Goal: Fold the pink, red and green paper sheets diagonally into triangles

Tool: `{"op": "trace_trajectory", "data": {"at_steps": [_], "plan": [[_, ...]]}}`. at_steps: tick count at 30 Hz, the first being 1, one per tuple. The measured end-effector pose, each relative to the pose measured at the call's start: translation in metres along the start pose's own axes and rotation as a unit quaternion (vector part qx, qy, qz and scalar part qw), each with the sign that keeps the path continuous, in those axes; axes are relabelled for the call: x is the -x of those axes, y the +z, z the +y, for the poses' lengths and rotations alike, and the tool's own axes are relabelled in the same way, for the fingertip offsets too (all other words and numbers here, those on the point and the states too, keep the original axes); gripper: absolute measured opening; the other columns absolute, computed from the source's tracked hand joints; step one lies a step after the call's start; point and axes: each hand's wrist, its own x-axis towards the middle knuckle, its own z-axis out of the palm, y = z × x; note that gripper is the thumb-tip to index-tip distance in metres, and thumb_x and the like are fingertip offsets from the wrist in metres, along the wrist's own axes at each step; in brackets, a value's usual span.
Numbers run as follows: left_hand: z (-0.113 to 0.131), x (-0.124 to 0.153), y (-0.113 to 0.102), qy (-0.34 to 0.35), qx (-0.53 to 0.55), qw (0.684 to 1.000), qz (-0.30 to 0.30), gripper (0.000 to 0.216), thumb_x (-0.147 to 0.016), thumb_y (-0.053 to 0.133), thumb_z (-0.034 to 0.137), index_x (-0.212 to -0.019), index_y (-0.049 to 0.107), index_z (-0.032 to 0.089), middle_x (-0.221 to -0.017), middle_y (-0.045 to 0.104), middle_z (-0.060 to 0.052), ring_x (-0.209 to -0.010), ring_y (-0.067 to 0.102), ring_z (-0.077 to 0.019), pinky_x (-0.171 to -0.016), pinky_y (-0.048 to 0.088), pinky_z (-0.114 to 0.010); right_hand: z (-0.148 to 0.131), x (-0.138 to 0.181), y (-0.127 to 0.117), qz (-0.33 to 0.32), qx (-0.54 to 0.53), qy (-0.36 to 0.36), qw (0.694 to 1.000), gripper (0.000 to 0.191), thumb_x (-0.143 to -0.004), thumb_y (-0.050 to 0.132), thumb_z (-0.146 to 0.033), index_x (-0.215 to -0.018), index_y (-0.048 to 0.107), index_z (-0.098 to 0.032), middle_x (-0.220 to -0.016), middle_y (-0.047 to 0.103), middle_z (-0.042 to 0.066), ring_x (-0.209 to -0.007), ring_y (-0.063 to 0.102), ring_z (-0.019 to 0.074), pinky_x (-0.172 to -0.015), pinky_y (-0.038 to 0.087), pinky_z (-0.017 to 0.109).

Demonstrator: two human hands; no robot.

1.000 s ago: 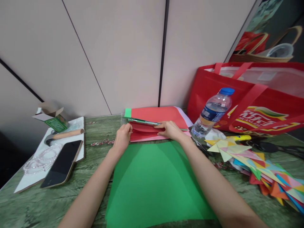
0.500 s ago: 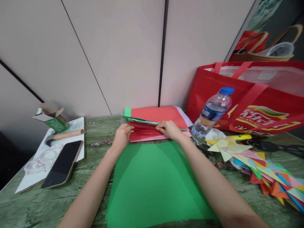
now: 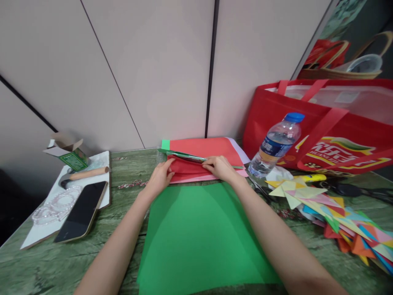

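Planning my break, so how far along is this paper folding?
Done: folded paper triangles lie piled at right. In hand: the left hand and right hand pinch sheets in the red paper stack. Left: the green sheet lies flat, apparently unfolded.

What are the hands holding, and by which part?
The left hand and right hand pinch the red paper stack at its near edge.

The red paper stack [image 3: 188, 169] partly hides fingertips of our left hand [image 3: 159, 178] and right hand [image 3: 219, 169]; the green sheet [image 3: 199, 233] and red bag [image 3: 264, 114] run past the edges.
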Motion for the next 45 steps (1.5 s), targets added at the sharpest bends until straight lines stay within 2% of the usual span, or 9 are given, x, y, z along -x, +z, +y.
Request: {"op": "trace_trajectory", "data": {"at_steps": [5,8,19,23,26,29,34,39,45], "plan": [[0.003,-0.003,-0.005,-0.003,-0.009,1.0,-0.019,0.014,-0.075,0.058,0.014,-0.084,0.068,0.017,-0.082,0.068,-0.005,-0.075,0.061,-0.0179,-0.073,0.047,-0.029,0.001,-0.002,0.008,0.031,-0.004,0.027,0.999,0.013,-0.082,0.061,-0.022,-0.079,0.074,-0.021,-0.088,0.074,0.003,-0.08,0.066,0.0173,-0.07,0.042,0.024],[0.006,-0.003,-0.006,-0.008,-0.018,1.0,-0.015,0.015,-0.079,0.053,0.013,-0.071,0.066,0.017,-0.077,0.068,-0.005,-0.074,0.061,-0.0178,-0.073,0.047,-0.028,0.002,-0.002,0.009,0.038,-0.007,0.034,0.999,0.011,-0.08,0.064,-0.023,-0.076,0.075,-0.021,-0.084,0.074,0.004,-0.077,0.066,0.0173,-0.067,0.042,0.024],[0.027,-0.004,-0.015,-0.066,-0.078,0.995,0.0,0.02,-0.088,0.043,0.019,-0.086,0.062,0.015,-0.094,0.064,-0.009,-0.094,0.055,-0.0192,-0.085,0.042,-0.029,0.006,-0.001,0.003,0.005,-0.024,-0.004,1.0,0.016,-0.082,0.063,-0.033,-0.087,0.075,-0.024,-0.09,0.074,0.003,-0.079,0.065,0.0179,-0.066,0.041,0.025],[0.016,-0.003,-0.036,-0.131,-0.113,0.982,-0.072,0.02,-0.086,0.051,0.032,-0.083,0.063,0.015,-0.084,0.065,-0.009,-0.082,0.059,-0.0204,-0.073,0.043,-0.03,0.004,0.0,0.003,0.012,-0.022,-0.002,1.0,0.018,-0.085,0.059,-0.027,-0.079,0.076,-0.022,-0.083,0.074,0.003,-0.073,0.064,0.0163,-0.062,0.037,0.025],[0.004,0.001,-0.052,-0.158,-0.118,0.959,-0.203,0.019,-0.061,0.076,0.03,-0.062,0.062,0.017,-0.058,0.061,-0.002,-0.06,0.059,-0.019,-0.056,0.039,-0.026,0.003,0.0,0.003,0.015,-0.025,0.001,1.0,0.018,-0.084,0.059,-0.025,-0.076,0.075,-0.021,-0.083,0.074,0.003,-0.073,0.065,0.0163,-0.06,0.036,0.024],[0.001,0.004,-0.058,-0.16,-0.121,0.935,-0.293,0.028,-0.04,0.083,0.018,-0.057,0.061,0.018,-0.054,0.059,0.001,-0.061,0.061,-0.0199,-0.054,0.038,-0.025,0.002,0.0,0.003,0.016,-0.027,0.003,1.0,0.019,-0.083,0.059,-0.025,-0.074,0.075,-0.021,-0.081,0.074,0.002,-0.071,0.064,0.0159,-0.059,0.035,0.024],[0.013,0.005,-0.057,-0.17,-0.121,0.914,-0.347,0.03,-0.044,0.078,0.008,-0.069,0.064,0.017,-0.068,0.065,-0.002,-0.072,0.064,-0.0204,-0.055,0.039,-0.023,0.003,0.001,0.002,0.014,-0.027,0.0,1.0,0.018,-0.083,0.06,-0.026,-0.074,0.075,-0.022,-0.081,0.074,0.001,-0.071,0.064,0.0156,-0.059,0.035,0.024],[0.022,0.006,-0.062,-0.198,-0.099,0.899,-0.377,0.042,-0.051,0.072,0.005,-0.091,0.062,0.014,-0.082,0.068,-0.005,-0.055,0.063,-0.0158,-0.045,0.04,-0.022,0.004,0.0,0.003,0.012,-0.028,0.001,1.0,0.017,-0.082,0.06,-0.026,-0.076,0.076,-0.022,-0.082,0.074,0.002,-0.071,0.064,0.016,-0.058,0.035,0.024],[0.029,0.006,-0.067,-0.2,-0.091,0.893,-0.393,0.041,-0.053,0.069,0.004,-0.092,0.065,0.016,-0.069,0.067,-0.003,-0.052,0.063,-0.0172,-0.048,0.042,-0.023,0.005,-0.001,0.004,0.01,-0.03,0.003,0.999,0.018,-0.082,0.06,-0.026,-0.075,0.076,-0.022,-0.083,0.074,0.002,-0.073,0.064,0.0164,-0.061,0.037,0.024]]}}
